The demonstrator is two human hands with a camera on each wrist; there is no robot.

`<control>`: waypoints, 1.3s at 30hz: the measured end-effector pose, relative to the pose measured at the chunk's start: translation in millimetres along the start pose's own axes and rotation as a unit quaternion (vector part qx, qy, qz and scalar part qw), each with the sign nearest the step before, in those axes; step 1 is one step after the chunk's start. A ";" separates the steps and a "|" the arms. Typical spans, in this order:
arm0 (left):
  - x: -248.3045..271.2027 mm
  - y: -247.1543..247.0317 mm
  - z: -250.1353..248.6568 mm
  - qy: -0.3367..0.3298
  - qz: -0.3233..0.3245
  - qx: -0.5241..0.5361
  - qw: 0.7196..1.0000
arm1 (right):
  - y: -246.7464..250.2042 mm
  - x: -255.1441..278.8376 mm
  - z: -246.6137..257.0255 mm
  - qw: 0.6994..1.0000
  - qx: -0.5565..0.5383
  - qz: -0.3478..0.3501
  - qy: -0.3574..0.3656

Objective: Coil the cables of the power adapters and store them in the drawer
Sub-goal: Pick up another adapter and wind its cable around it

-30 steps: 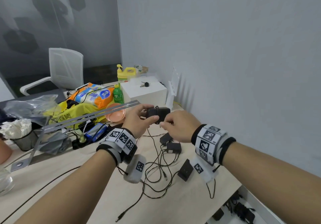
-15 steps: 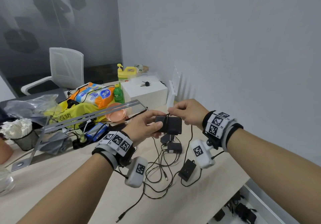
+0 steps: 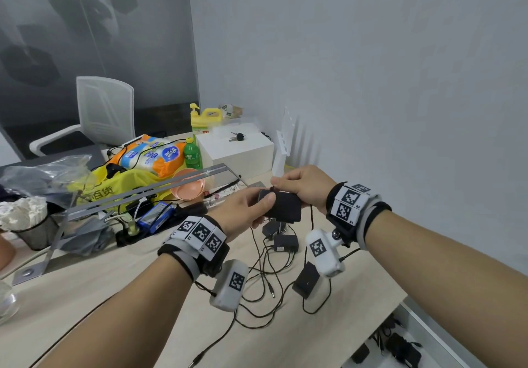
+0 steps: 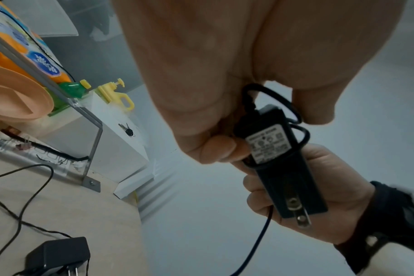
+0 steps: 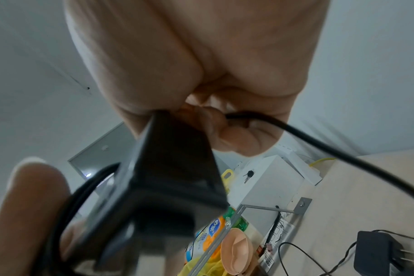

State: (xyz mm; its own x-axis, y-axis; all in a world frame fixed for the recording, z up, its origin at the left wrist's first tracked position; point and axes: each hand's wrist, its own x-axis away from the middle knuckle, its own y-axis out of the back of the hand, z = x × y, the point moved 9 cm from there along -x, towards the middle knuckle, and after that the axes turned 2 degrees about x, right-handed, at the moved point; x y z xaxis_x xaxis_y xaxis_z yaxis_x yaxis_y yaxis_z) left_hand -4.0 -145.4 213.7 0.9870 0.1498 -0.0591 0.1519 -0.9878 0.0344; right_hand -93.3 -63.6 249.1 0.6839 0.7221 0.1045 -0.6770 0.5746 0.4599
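Note:
I hold a black power adapter (image 3: 285, 209) above the desk. My left hand (image 3: 263, 209) grips its left end, thumb on top. My right hand (image 3: 275, 183) pinches the adapter's thin black cable (image 3: 312, 219) just over its top edge. In the left wrist view, cable turns (image 4: 296, 115) loop round the adapter (image 4: 279, 168), whose prongs point down, and the free cable (image 4: 258, 242) hangs below. The right wrist view has the adapter (image 5: 168, 177) close up and blurred, the cable (image 5: 319, 143) running off right. Three more adapters (image 3: 307, 280) (image 3: 285, 244) (image 3: 270, 228) lie among tangled cables (image 3: 265, 279).
A white box (image 3: 243, 153) with keys stands at the back by the wall. A metal bracket (image 3: 143, 193), an orange bowl (image 3: 188, 187), a yellow bag (image 3: 123, 185) and a power strip (image 3: 160, 222) crowd the left. An open drawer (image 3: 400, 347) with adapters is at the lower right.
My right hand has risen from the adapter's near right side and swung over its top, leading the cable round it. My left hand keeps its grip on the adapter.

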 end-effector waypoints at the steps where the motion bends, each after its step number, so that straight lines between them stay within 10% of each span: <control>1: -0.5 -1.4 0.0 -0.001 0.000 -0.008 1.000 | -0.3 -0.6 0.5 1.000 0.008 0.000 0.001; 6: -0.6 5.1 1.7 0.011 -0.027 -0.015 0.999 | 1.4 -0.7 -0.4 1.000 0.005 -0.005 -0.002; 12: 1.1 11.2 -1.7 0.028 -0.036 0.213 0.976 | -5.5 0.4 -22.9 0.989 -0.139 0.004 -0.055; 25: -6.6 35.3 15.8 0.005 -0.167 0.288 0.943 | -45.2 4.2 -29.4 0.998 0.048 -0.026 -0.015; 31: -8.5 65.4 1.1 -0.017 -0.234 -0.178 0.956 | -36.6 2.7 -3.6 0.963 0.264 -0.030 0.055; 39: -9.3 54.9 13.1 0.008 -0.049 -0.313 0.949 | 2.3 -10.5 33.1 0.949 0.302 -0.046 0.082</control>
State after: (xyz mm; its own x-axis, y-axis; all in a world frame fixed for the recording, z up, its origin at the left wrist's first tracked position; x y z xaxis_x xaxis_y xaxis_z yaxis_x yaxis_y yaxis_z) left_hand -5.6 -201.5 203.0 0.9663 0.2456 -0.0772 0.2401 -0.7514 0.6147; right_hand -93.0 -82.6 278.3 0.6475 0.7584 -0.0752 -0.3041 0.3476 0.8870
